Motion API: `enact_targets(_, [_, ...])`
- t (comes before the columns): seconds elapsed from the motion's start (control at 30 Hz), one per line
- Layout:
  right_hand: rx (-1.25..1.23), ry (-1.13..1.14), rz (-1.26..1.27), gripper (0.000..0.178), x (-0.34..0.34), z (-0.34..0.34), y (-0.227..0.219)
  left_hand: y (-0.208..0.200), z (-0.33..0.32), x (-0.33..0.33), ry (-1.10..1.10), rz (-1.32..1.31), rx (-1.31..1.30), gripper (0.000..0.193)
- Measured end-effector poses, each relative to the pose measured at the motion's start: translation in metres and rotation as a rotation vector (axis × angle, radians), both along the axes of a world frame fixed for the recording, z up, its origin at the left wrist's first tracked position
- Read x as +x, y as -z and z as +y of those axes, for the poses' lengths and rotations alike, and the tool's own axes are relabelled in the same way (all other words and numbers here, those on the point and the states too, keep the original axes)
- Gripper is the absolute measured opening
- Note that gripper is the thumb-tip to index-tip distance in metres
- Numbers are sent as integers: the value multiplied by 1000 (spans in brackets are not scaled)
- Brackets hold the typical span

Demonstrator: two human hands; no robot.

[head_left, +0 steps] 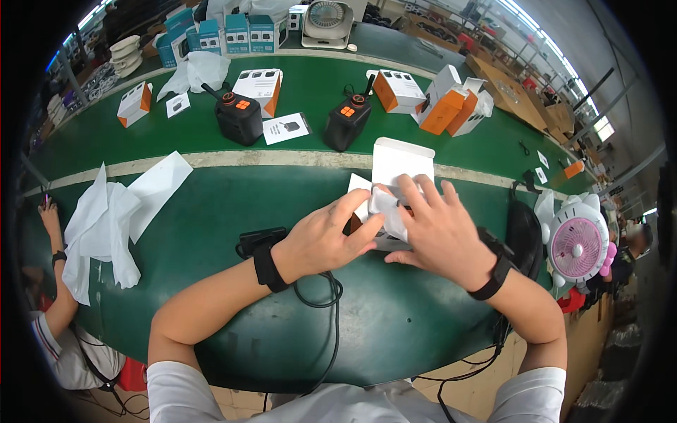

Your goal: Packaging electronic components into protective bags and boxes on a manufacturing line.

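Observation:
A small white box (403, 158) with orange-brown sides stands in front of me, its lid flap raised at the back. In its opening lies a crumpled white plastic bag (386, 208); what it wraps is hidden. My left hand (331, 236) is at the box's left side, thumb and forefinger closing on the bag. Across the right side reaches my right hand (446, 236), its fingers curled over the top and its thumb at the near side. Beside my left wrist a black power adapter (262, 240) rests on the table, with a black cable (337, 310) trailing toward me.
Two black devices with orange buttons (238, 116) (348, 121) stand on the far green bench among white-and-orange boxes (398, 92). White plastic sheets (106, 229) lie at left, near another person's arm (62, 289). A black bag (523, 229) and a pink fan (578, 247) are at right.

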State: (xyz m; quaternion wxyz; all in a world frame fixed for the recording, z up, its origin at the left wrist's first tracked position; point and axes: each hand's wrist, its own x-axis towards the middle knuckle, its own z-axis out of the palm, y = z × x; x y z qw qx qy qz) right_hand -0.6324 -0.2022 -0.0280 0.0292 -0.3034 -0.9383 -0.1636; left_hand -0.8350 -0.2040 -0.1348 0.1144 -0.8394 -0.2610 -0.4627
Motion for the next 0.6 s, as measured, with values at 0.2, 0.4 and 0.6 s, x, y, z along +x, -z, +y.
enact_targets(0.2, [101,73,94,48,8,-12,27,4,8,-14,99,54,38,49])
enact_targets(0.4, [282,721,-158,33,113,102,44,1,15,-30,87,95,-51,44])
enact_targets(0.6, [491,1019,-86,40,207,210,60,-33,45,-79,-192,-107,-107,27])
